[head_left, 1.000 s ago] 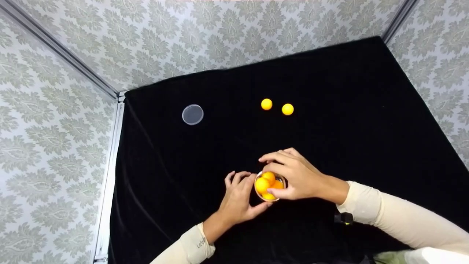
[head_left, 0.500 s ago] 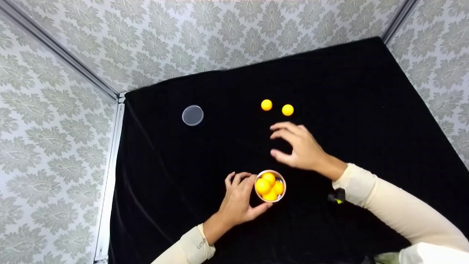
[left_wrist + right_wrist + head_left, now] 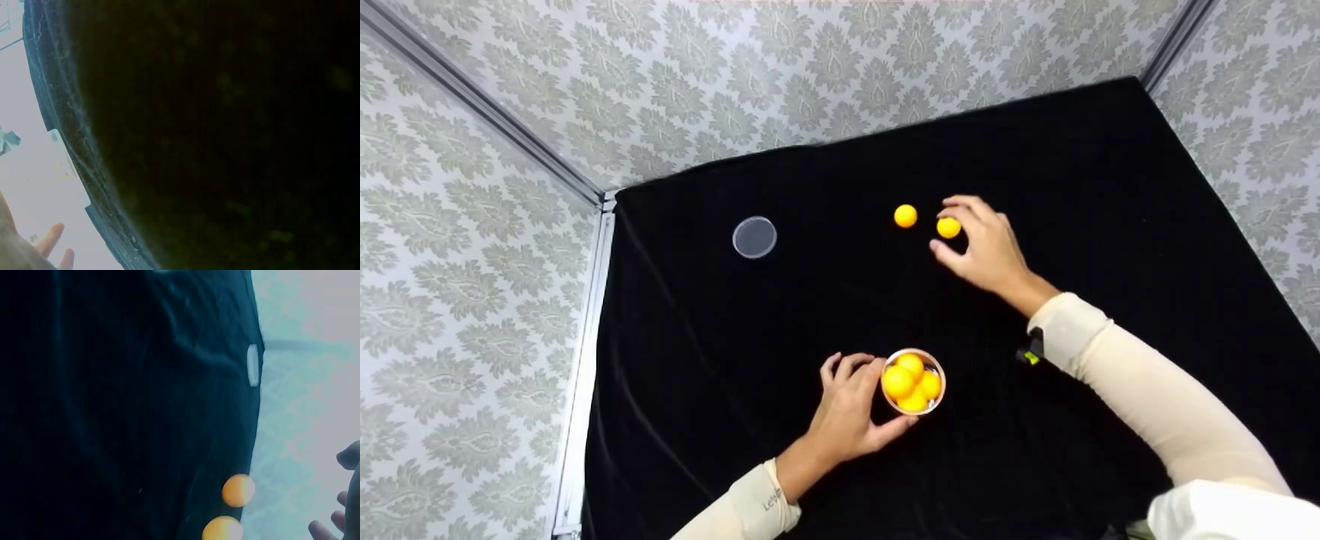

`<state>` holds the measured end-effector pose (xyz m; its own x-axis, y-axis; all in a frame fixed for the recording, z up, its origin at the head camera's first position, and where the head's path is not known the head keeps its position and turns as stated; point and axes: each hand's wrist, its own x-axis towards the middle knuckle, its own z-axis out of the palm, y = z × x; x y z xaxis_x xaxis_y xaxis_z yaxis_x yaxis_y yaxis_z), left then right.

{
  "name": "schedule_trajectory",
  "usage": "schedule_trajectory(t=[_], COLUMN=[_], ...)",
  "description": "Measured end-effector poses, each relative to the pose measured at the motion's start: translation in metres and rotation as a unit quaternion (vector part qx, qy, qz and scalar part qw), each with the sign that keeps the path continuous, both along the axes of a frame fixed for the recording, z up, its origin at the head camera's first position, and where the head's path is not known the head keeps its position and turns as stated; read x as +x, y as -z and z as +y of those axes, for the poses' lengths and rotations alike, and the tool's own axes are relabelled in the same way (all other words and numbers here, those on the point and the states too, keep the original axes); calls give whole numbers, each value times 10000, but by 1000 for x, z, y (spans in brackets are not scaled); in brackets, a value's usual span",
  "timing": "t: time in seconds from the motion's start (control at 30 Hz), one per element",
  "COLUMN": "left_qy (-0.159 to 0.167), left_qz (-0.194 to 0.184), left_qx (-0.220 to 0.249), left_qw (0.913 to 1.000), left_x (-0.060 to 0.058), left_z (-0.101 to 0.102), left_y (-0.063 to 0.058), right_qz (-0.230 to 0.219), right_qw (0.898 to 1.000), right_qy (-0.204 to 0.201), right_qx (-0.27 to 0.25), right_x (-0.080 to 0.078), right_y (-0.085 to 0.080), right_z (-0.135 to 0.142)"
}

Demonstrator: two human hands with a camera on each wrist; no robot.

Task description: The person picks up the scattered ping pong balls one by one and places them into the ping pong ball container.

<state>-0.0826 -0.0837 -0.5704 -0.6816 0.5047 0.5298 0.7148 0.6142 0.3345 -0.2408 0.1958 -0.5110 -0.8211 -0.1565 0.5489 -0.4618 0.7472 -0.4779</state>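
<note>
My left hand (image 3: 847,409) holds a round cup (image 3: 943,381) with a pale rim, thumb and index finger around its left side. Several orange balls (image 3: 898,382) fill the cup. Farther forward, my right hand (image 3: 986,247) reaches around a single orange ball (image 3: 949,227), thumb and fingers apart on either side. A second loose ball (image 3: 905,216) lies just left of it. Both loose balls appear in the right wrist view, the nearer ball (image 3: 223,530) at the bottom edge, with fingers (image 3: 322,531) at the right. Mostly darkness fills the left wrist view, with fingertips (image 3: 52,239) at lower left.
A clear round lid or shallow dish (image 3: 754,237) lies at the left on the black cloth (image 3: 780,322). Patterned walls (image 3: 810,67) stand behind and beside the cloth, with a metal frame post (image 3: 577,390) along the left edge.
My right hand has left the cup and moved forward to the right loose ball. The left hand and the cup have stayed in place.
</note>
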Motion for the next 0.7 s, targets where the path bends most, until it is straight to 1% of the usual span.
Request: schedule_trajectory(t=[0.13,0.23,0.37,0.53,0.7], left_qy=[1,13,18,26,19], left_qz=[-2,7,17,44,83], left_qx=[-2,0,-6,5,24], left_qw=[10000,10000,10000,10000,10000], left_x=[0,1,1,0,0], left_z=[0,0,-1,-1,-1], left_y=[0,0,0,0,0], right_qz=[-143,-152,-217,-425,-626], right_qw=[9995,9989,9975,9944,9916], right_qy=[267,422,569,759,823], right_qx=[-28,101,348,601,782], right_x=[-15,-23,-28,-34,-36], right_y=[7,12,18,27,33], right_z=[6,9,11,15,16])
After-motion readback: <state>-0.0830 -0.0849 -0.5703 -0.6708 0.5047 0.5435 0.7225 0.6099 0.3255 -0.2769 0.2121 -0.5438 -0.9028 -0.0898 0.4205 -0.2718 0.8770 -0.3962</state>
